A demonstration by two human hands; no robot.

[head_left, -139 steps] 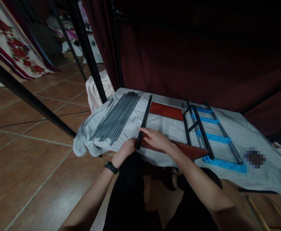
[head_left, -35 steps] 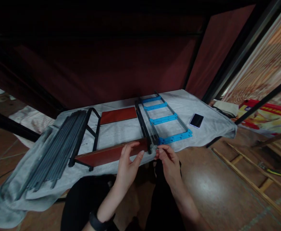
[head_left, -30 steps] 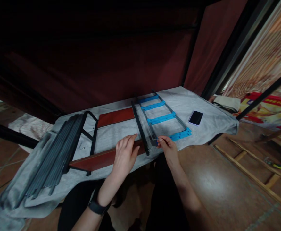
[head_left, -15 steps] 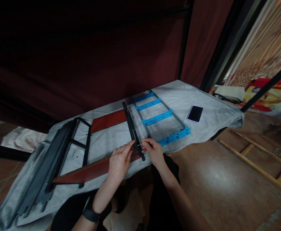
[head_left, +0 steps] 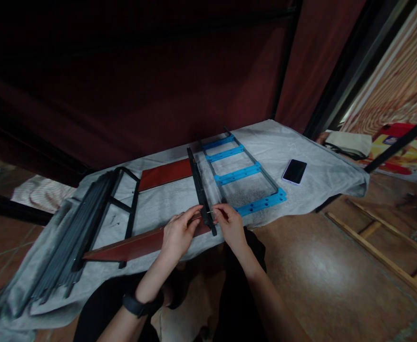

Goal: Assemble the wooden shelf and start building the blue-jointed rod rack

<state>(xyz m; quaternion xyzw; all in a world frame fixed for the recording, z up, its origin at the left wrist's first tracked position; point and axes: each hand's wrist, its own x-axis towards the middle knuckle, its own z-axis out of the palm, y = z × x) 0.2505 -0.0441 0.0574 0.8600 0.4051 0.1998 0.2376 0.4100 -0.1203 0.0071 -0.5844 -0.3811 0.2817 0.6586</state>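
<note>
Seemingly at alignment: thin pin (head_left: 210,212) is pinched by right hand (head_left: 230,227) at black bar (head_left: 198,186), touched by left hand (head_left: 177,233), finger grip unclear; steady aim seems needed next.

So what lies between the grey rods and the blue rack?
In the head view: a black frame with two red panels, left hand and right hand at its near right corner.

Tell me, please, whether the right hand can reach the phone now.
Probably yes: only a low blue bar lies between the right hand and the phone, though the hand holds a thin metal piece.
</note>
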